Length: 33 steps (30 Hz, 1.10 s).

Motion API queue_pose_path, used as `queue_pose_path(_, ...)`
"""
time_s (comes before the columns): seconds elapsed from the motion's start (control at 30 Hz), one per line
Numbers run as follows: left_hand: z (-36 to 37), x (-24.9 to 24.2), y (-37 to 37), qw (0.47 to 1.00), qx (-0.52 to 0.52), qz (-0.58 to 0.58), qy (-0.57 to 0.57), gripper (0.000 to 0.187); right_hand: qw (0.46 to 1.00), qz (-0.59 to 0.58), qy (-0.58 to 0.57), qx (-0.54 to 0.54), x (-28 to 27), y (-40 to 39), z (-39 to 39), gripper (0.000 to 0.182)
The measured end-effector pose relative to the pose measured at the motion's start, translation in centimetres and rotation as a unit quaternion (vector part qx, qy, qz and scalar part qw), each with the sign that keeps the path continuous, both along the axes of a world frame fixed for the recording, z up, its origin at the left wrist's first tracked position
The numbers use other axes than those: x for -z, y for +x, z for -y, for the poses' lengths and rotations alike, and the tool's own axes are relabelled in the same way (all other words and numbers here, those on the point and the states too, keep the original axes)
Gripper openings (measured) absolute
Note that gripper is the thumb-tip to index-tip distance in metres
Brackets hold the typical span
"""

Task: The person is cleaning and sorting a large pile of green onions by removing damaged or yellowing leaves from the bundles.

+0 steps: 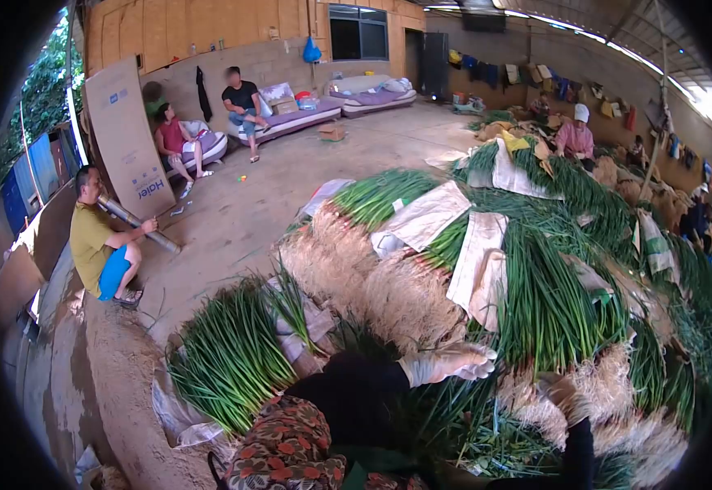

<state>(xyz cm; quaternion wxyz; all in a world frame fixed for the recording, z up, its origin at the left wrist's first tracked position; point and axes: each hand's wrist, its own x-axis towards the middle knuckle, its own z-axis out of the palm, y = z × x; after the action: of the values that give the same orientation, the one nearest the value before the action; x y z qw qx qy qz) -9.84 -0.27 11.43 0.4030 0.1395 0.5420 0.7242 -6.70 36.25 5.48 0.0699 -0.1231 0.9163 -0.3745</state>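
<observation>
My left hand (451, 364), in a pale glove, is stretched out over loose green leaves, its fingers straight and nothing in them. Right of it, my right hand (564, 398), also gloved, has its fingers curled at the base of a bunch of spring onions (548, 302), where the stalks meet the pale roots (527, 400). Its fingertips are partly lost among the stalks. Loose green leaves (478, 433) lie below and between my hands. Another bunch of spring onions (229, 355) rests on pale sacking at my left.
A large heap of spring onions (389, 196) with pale sacks (478, 269) over it spreads ahead. A person in pink (575, 139) is at its far side. A person holding a tube (99, 237) squats left, by a Haier cardboard sheet (127, 147). Two people sit near low couches (299, 114).
</observation>
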Motion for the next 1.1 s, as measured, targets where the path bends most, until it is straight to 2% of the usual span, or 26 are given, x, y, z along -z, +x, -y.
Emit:
queue_pose_path(0.03, 0.3, 0.8, 0.2, 1.000, 0.013, 0.019, -0.003, 0.038, 0.995, 0.068, 0.066, -0.019, 1.1, 0.9, 0.2, 0.039)
queue_pose_path(0.07, 0.5, 2.0, 0.0, 1.000, 0.013, 0.015, 0.016, 0.038, 0.944, 0.227, -0.237, -0.027, 4.2, 2.0, -1.8, 0.038)
queue_pose_path(0.1, 0.5, 3.4, 0.2, 0.999, 0.027, 0.026, 0.035, 0.039, 0.783, 0.385, -0.488, 0.010, 7.6, 2.8, -4.0, 0.038)
queue_pose_path(0.13, 0.6, 4.1, -0.1, 0.999, 0.030, 0.030, 0.027, 0.039, 0.970, 0.216, -0.104, -0.033, 7.2, 4.2, -3.3, 0.036)
queue_pose_path(0.17, 1.0, 2.7, 0.0, 1.000, 0.024, 0.000, 0.002, 0.036, 0.942, 0.045, 0.320, -0.091, 5.4, 3.5, -3.1, 0.034)
queue_pose_path(0.27, 0.1, 1.6, -0.1, 0.998, -0.010, 0.061, -0.020, 0.034, 0.980, 0.007, 0.162, 0.112, 2.9, 4.4, -2.9, 0.036)
queue_pose_path(0.3, 0.0, 1.4, -0.5, 0.997, -0.014, 0.070, -0.015, 0.035, 0.978, -0.010, 0.174, 0.112, 2.9, 4.2, -3.4, 0.035)
queue_pose_path(0.33, -0.5, 1.8, -0.7, 0.996, -0.010, 0.092, -0.010, 0.037, 0.987, 0.044, 0.028, 0.155, 3.2, 4.2, -3.3, 0.035)
queue_pose_path(0.37, -0.9, 2.0, -1.0, 0.994, -0.012, 0.110, -0.004, 0.039, 0.970, 0.086, -0.119, 0.192, 3.2, 3.8, -2.7, 0.035)
queue_pose_path(0.43, -1.9, 2.4, -1.2, 0.989, 0.007, 0.148, 0.022, 0.041, 0.933, 0.144, -0.220, 0.244, -1.7, 2.7, 1.1, 0.033)
queue_pose_path(0.5, -3.0, 3.3, -1.5, 0.979, 0.015, 0.199, 0.038, 0.041, 0.944, -0.010, -0.253, 0.213, -2.2, 1.3, 2.8, 0.030)
queue_pose_path(0.53, -3.4, 3.6, -1.7, 0.976, 0.013, 0.211, 0.047, 0.038, 0.950, -0.025, -0.207, 0.233, -1.1, -0.2, 2.0, 0.029)
queue_pose_path(0.57, -3.9, 3.8, -1.6, 0.976, 0.008, 0.216, 0.041, 0.037, 0.976, -0.095, -0.010, 0.198, 2.8, -1.1, -0.6, 0.025)
queue_pose_path(0.6, -4.3, 3.7, -1.7, 0.975, 0.001, 0.218, 0.034, 0.036, 0.950, -0.177, 0.187, 0.177, 6.7, -2.0, -3.2, 0.021)
queue_pose_path(0.7, -4.9, 4.5, -1.8, 0.974, 0.008, 0.222, 0.044, 0.032, 0.928, -0.033, 0.306, 0.209, 7.5, -2.5, 0.6, 0.022)
queue_pose_path(0.77, -5.4, 4.4, -1.9, 0.976, 0.022, 0.213, 0.040, 0.032, 0.892, 0.022, 0.431, 0.136, 9.0, -1.7, 3.1, 0.022)
queue_pose_path(0.83, -6.0, 4.8, -1.7, 0.977, 0.025, 0.210, 0.040, 0.032, 0.785, -0.011, 0.619, -0.035, 8.7, 0.4, 5.3, 0.023)
queue_pose_path(0.87, -4.7, 3.9, -0.7, 0.978, 0.039, 0.183, 0.091, 0.035, 0.680, -0.261, 0.681, -0.081, 4.8, 1.8, 7.4, 0.033)
queue_pose_path(0.9, -3.0, 2.4, -0.1, 0.995, 0.082, -0.038, 0.043, 0.039, 0.759, -0.255, 0.598, -0.046, 3.6, 2.4, 9.5, 0.035)
queue_pose_path(0.93, -2.8, -0.4, 0.5, 0.996, 0.072, -0.034, -0.051, 0.039, 0.827, -0.254, 0.501, -0.016, 2.5, 3.0, 11.6, 0.039)
queue_pose_path(0.97, -1.8, 1.6, 0.0, 0.935, 0.071, -0.328, -0.112, 0.036, 0.884, -0.247, 0.396, -0.026, 2.5, 3.5, 13.2, 0.033)
queue_pose_path(1.03, -5.0, 8.2, -0.8, 0.973, 0.021, -0.189, -0.129, 0.034, 0.959, -0.220, 0.166, -0.061, 2.9, 3.9, 16.2, 0.023)
queue_pose_path(1.07, -5.4, 9.8, 0.0, 0.982, -0.043, -0.138, -0.123, 0.032, 0.995, -0.086, 0.037, 0.028, 2.7, 5.1, 17.1, 0.024)
queue_pose_path(1.1, -5.7, 11.4, 0.8, 0.984, -0.111, -0.088, -0.112, 0.032, 0.984, 0.019, -0.105, 0.141, 2.6, 6.2, 18.0, 0.029)
